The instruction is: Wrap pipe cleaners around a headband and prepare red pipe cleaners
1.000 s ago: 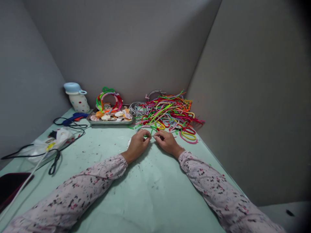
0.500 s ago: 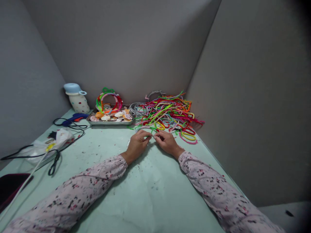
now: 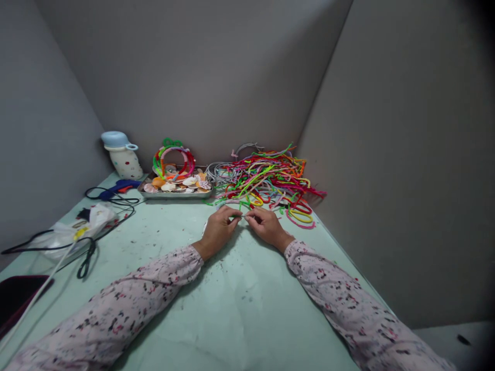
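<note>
My left hand (image 3: 221,228) and my right hand (image 3: 266,225) meet over the table in front of the pile of pipe cleaners (image 3: 266,175). Thumb and forefinger of each are pinched together, tip facing tip. A short, thin, pale piece (image 3: 243,216) spans the small space between the fingertips; it is too small to name. Just beyond the fingers lie a few green and pink pipe cleaner ends, and whether any of these joins the held piece I cannot tell. Yellow, red and pink loops (image 3: 300,216) lie to the right of my right hand.
Behind my left hand stands a metal tray (image 3: 174,196) of seashells (image 3: 168,188), with colourful pipe cleaner rings (image 3: 174,157) upright on them. Grey wire coils (image 3: 222,174) sit beside it. Farther left are a bottle (image 3: 126,162), a plastic bag (image 3: 98,219) and black cable (image 3: 87,263). Walls enclose the back.
Both hands keep nearly the same place and pinch. The fingertips have shifted very slightly, and the pale piece between them shows a little more plainly.
</note>
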Motion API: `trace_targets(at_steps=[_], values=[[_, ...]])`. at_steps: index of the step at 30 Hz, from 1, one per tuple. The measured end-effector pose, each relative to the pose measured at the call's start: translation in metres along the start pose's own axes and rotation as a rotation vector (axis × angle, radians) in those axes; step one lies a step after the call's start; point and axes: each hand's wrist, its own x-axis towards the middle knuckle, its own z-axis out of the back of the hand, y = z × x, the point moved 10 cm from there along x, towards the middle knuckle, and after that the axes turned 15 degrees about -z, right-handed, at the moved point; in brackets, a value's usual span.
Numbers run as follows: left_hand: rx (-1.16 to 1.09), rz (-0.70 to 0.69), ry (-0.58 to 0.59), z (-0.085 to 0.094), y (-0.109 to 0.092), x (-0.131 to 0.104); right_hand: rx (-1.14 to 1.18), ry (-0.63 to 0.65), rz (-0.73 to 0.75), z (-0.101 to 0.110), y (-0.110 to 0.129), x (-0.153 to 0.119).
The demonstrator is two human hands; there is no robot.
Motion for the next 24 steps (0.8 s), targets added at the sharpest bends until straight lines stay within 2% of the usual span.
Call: trace_targets(at_steps=[11,24], values=[[-0.007,-0.010,0.018,-0.0020,0.0010,0.0002,-0.012,0.011,0.011,-0.0010,0.0017,-0.0006],[0.008,-0.008,-0.022,0.0042,-0.0026,0.0004,-0.020,-0.003,-0.013,0.0010,0.0006,0.0001]])
